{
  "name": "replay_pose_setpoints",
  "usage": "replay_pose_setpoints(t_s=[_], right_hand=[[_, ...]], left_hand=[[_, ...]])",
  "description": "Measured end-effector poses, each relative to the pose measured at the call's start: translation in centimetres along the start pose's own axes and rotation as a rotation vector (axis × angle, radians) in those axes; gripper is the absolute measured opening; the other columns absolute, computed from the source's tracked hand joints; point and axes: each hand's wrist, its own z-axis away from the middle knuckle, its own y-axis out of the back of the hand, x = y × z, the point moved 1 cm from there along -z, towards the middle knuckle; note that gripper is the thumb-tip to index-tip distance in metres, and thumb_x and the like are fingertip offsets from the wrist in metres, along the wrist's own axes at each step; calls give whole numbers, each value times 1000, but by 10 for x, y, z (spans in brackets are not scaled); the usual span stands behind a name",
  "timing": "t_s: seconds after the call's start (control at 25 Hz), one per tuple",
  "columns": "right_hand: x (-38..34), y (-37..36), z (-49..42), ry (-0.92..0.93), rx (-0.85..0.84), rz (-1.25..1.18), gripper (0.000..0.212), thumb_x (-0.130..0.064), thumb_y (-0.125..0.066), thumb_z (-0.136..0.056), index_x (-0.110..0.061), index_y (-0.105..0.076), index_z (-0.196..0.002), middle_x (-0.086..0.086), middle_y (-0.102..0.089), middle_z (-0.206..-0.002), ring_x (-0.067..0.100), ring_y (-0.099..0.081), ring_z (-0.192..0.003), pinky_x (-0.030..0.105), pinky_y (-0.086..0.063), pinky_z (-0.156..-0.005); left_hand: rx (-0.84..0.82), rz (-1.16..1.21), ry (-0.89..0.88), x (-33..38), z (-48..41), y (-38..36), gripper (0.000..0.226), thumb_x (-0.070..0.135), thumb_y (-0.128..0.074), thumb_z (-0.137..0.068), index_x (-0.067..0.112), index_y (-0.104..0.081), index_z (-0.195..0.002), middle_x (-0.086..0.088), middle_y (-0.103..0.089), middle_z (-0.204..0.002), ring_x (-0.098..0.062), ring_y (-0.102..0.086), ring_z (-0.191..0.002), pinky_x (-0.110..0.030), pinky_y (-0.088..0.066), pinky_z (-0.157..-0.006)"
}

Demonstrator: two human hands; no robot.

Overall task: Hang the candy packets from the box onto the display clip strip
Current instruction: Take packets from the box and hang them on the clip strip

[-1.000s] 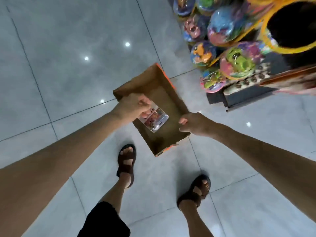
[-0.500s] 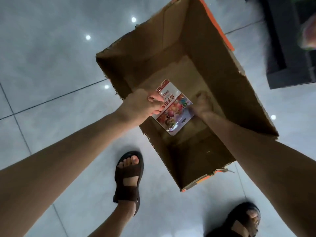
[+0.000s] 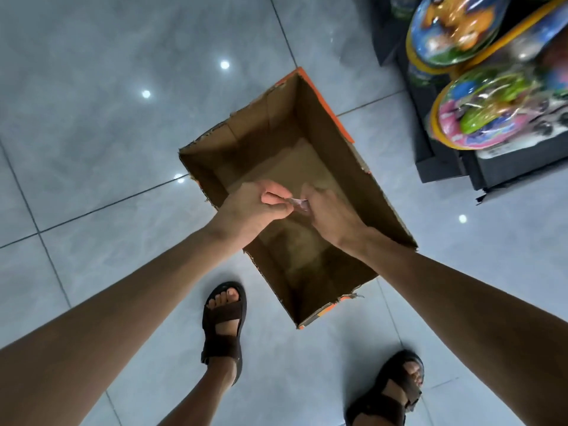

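An open brown cardboard box (image 3: 381, 192) with orange edges stands on the grey tiled floor, and no packets show on its bare bottom. Above the box both my hands meet on one candy packet (image 3: 300, 203), of which only a thin pale sliver shows between them, seen edge-on. My left hand (image 3: 252, 210) pinches its left end with curled fingers. My right hand (image 3: 332, 213) grips its right end. The display clip strip is not in view.
Colourful wrapped toy balls (image 3: 479, 118) hang on a dark rack (image 3: 442, 167) at the upper right. My two feet in dark sandals (image 3: 224, 327) stand on the floor just in front of the box.
My right hand came up from the box bottom and took hold of the packet that my left hand held. The packet turned edge-on. The view pulled back, and the toy rack is in sight again.
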Motion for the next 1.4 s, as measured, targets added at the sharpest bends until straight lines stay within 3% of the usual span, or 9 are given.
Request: replay_pose_setpoints(t_s=[0.16,0.28,0.48,0.68,0.8,1.0,1.08,1.24,1.4], right_hand=[[-41,110,62,168,120,98,18,-11,-56,-92,-18,-51,-108,8,-67,-85,28,-66,-73,28,-48,-63],[-68,198,119,231,174,55,20,-10,-56,-87,-23,-48,-100,2,-55,-76,26,-56,-64,27,-35,-58],[-111,315,217,226,272,-50,30,-14,-59,-88,-35,-46,-103,3,-65,-81,24,-60,-69,35,-48,-58],[-128,419,349,42,618,-383,22,-18,-65,-89,-32,-55,-102,1,-74,-87,18,-69,-79,32,-54,-68],[-125,457,430,-92,715,-722,15,-13,-71,-84,-20,-67,-97,-7,-71,-79,6,-65,-73,21,-52,-68],[-100,508,562,-119,754,-896,3,-11,-73,-81,-10,-74,-84,-16,-64,-58,-2,-54,-58,11,-41,-58],[-93,528,603,-92,769,-1006,5,-10,-74,-81,-8,-74,-84,-11,-67,-64,3,-59,-64,17,-46,-64],[-83,565,668,-14,791,-1220,12,-11,-67,-87,-9,-72,-97,-1,-76,-84,10,-72,-76,18,-52,-62],[-74,588,691,-8,764,-1199,16,-18,-63,-91,-10,-69,-103,0,-77,-91,16,-74,-82,21,-56,-64]], left_hand=[[63,-408,-234,82,49,14,50,25,-74,-76,18,-58,-123,0,-62,-124,-14,-56,-116,-23,-41,-101],[121,-745,-493,158,98,28,52,29,-72,-76,22,-56,-125,5,-53,-131,-14,-42,-124,-17,-29,-92],[68,-939,-572,283,195,25,33,52,-63,-81,20,-69,-90,-2,-67,-84,-19,-57,-76,-29,-37,-64],[30,-881,-680,399,300,-1,26,45,-70,-78,20,-66,-73,-1,-66,-69,-19,-54,-66,-31,-44,-63],[-66,-728,-705,455,357,-20,32,31,-72,-79,21,-51,-57,6,-47,-53,-11,-43,-52,-33,-36,-56],[-159,-411,-640,530,468,-74,19,8,-65,-87,8,-54,-72,13,-47,-51,0,-41,-50,-17,-29,-52],[-125,-294,-622,548,508,-96,12,5,-63,-88,-4,-57,-83,-2,-55,-65,-11,-51,-66,-19,-36,-63],[-119,-138,-540,567,565,-130,25,6,-64,-87,-6,-60,-109,-30,-66,-107,-40,-64,-98,-52,-49,-91],[-113,-261,-615,578,586,-148,11,3,-68,-83,-2,-67,-93,-35,-65,-97,-47,-65,-87,-54,-53,-77]])
